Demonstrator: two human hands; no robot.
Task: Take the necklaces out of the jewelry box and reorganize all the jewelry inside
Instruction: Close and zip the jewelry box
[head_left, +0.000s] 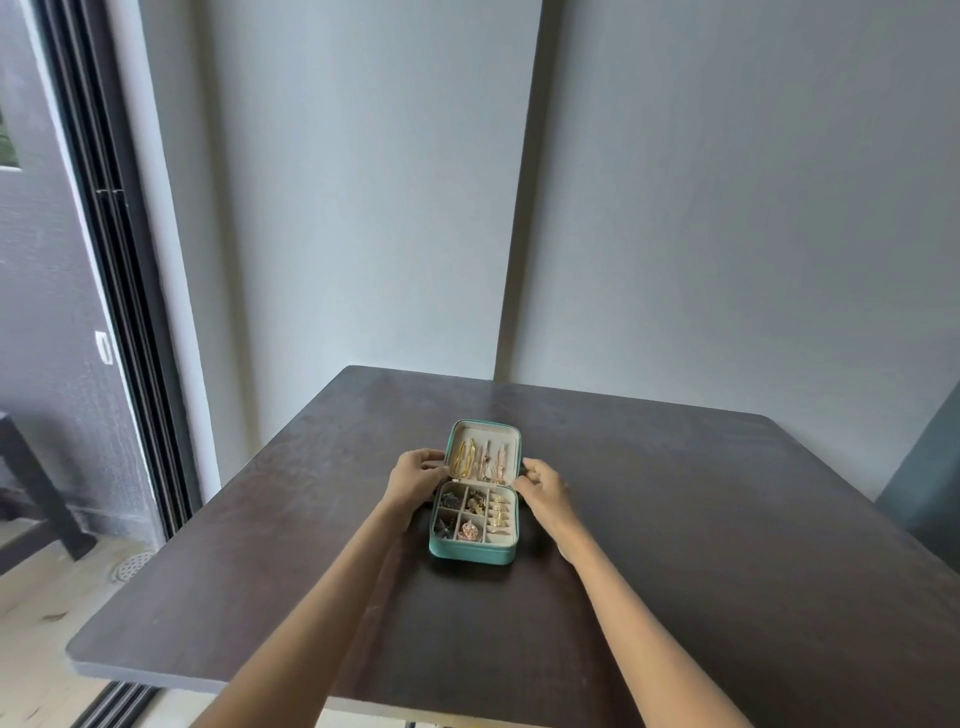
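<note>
Dark table (675, 519), teal jewelry box (474, 552) open mid-top, lid (483, 431) toward the far edge. Left hand (415, 475) and right hand (543, 483) curled on the lid's sides. Necklaces (475, 460) lengthwise between, nearer left.

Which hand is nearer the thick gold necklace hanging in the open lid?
Left. The left hand holds the lid's left edge, right beside the gold necklace. The right hand is at the opposite edge of the lid, with the other chains between.
</note>
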